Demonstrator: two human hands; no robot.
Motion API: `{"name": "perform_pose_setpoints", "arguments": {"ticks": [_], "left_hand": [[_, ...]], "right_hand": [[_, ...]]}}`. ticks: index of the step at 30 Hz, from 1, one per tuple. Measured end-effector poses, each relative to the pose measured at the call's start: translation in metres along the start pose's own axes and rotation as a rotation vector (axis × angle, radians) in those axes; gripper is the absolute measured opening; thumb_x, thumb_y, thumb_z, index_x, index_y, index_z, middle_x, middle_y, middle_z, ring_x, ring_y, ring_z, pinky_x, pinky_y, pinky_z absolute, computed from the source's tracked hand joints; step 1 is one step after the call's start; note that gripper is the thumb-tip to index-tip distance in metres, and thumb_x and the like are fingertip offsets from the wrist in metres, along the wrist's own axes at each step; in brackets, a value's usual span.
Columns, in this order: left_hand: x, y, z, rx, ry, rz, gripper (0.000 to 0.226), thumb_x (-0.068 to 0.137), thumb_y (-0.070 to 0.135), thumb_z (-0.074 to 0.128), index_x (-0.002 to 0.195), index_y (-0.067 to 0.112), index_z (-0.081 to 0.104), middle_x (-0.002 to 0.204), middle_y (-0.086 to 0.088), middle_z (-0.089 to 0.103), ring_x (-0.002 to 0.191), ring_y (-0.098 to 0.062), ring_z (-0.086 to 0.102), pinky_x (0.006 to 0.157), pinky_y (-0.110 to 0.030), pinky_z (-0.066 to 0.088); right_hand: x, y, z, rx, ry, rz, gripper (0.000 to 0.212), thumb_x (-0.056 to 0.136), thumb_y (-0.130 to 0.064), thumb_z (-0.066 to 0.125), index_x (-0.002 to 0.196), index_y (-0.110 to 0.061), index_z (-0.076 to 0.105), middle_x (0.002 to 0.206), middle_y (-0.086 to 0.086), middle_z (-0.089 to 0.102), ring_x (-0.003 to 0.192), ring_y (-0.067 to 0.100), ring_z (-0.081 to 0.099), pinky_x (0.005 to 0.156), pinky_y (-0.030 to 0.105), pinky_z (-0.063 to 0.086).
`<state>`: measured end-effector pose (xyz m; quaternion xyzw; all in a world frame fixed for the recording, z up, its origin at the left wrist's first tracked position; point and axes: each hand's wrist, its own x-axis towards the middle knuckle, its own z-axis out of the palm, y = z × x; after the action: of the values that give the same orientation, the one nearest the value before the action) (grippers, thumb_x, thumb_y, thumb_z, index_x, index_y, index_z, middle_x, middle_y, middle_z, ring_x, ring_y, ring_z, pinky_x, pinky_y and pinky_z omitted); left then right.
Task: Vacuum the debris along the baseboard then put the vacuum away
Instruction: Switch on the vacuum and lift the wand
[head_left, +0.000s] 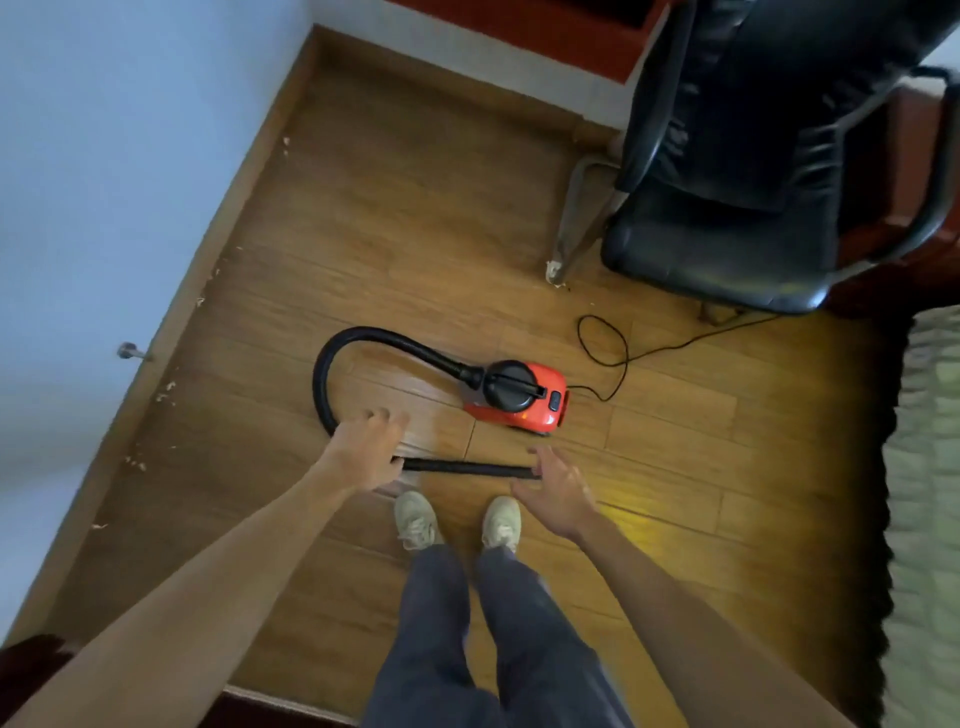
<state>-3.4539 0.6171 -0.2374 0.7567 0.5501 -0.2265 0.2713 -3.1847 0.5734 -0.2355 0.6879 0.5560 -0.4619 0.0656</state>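
A small red and black vacuum (522, 397) sits on the wooden floor in front of my feet. Its black hose (332, 358) curls left and back to a straight black nozzle tube (467, 467) lying flat on the floor. My left hand (366, 449) hovers over the tube's hose end with fingers spread, holding nothing. My right hand (558, 493) is open beside the tube's right tip. Pale debris (165, 392) lies scattered along the brown baseboard (171, 332) on the left.
A black office chair (737, 171) stands at the upper right. The vacuum's black cord (618, 358) loops across the floor toward it. A door stop (130, 353) juts from the left wall. A patterned rug or bed edge (930, 467) lies at the right.
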Motion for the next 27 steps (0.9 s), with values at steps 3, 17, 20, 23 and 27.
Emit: {"name": "perform_pose_setpoints", "arguments": {"ticks": [3, 17, 20, 23, 27], "left_hand": [[0.030, 0.001, 0.023, 0.058, -0.045, 0.038, 0.056, 0.094, 0.040, 0.055, 0.139, 0.015, 0.035, 0.129, -0.010, 0.053, 0.118, -0.029, 0.054, 0.083, -0.039, 0.054], [0.190, -0.009, 0.222, 0.158, -0.301, 0.071, 0.053, 0.093, 0.035, 0.056, 0.139, 0.017, 0.035, 0.134, -0.009, 0.049, 0.122, -0.028, 0.050, 0.092, -0.040, 0.050], [0.229, -0.012, 0.277, 0.193, -0.338, 0.103, 0.056, 0.090, 0.037, 0.059, 0.138, 0.017, 0.036, 0.129, -0.009, 0.052, 0.118, -0.029, 0.053, 0.087, -0.041, 0.051], [0.268, -0.019, 0.331, 0.222, -0.337, 0.139, 0.056, 0.091, 0.038, 0.060, 0.137, 0.017, 0.037, 0.127, -0.008, 0.053, 0.117, -0.028, 0.054, 0.080, -0.040, 0.050], [0.320, -0.036, 0.398, 0.229, -0.343, 0.142, 0.052, 0.091, 0.031, 0.060, 0.135, 0.015, 0.038, 0.126, -0.009, 0.053, 0.116, -0.029, 0.051, 0.077, -0.038, 0.052]], "right_hand": [[0.016, 0.016, 0.023, 0.129, -0.013, 0.107, 0.053, 0.088, -0.034, 0.064, 0.133, -0.014, 0.046, 0.115, 0.006, 0.057, 0.108, 0.021, 0.052, 0.086, 0.031, 0.043], [0.166, 0.122, 0.198, 0.848, 0.087, 0.698, 0.037, 0.089, -0.031, 0.066, 0.119, -0.013, 0.056, 0.099, 0.006, 0.063, 0.083, 0.021, 0.062, 0.068, 0.030, 0.054], [0.209, 0.144, 0.251, 1.087, 0.107, 0.894, 0.032, 0.088, -0.034, 0.064, 0.113, -0.016, 0.057, 0.088, 0.007, 0.065, 0.077, 0.022, 0.062, 0.069, 0.036, 0.053], [0.258, 0.160, 0.297, 1.216, 0.102, 1.013, 0.030, 0.092, -0.035, 0.060, 0.111, -0.012, 0.057, 0.080, 0.006, 0.061, 0.075, 0.023, 0.061, 0.062, 0.034, 0.049], [0.333, 0.183, 0.349, 1.382, 0.096, 1.111, 0.035, 0.092, -0.035, 0.060, 0.113, -0.008, 0.052, 0.073, 0.006, 0.055, 0.062, 0.017, 0.051, 0.065, 0.035, 0.052]]}}
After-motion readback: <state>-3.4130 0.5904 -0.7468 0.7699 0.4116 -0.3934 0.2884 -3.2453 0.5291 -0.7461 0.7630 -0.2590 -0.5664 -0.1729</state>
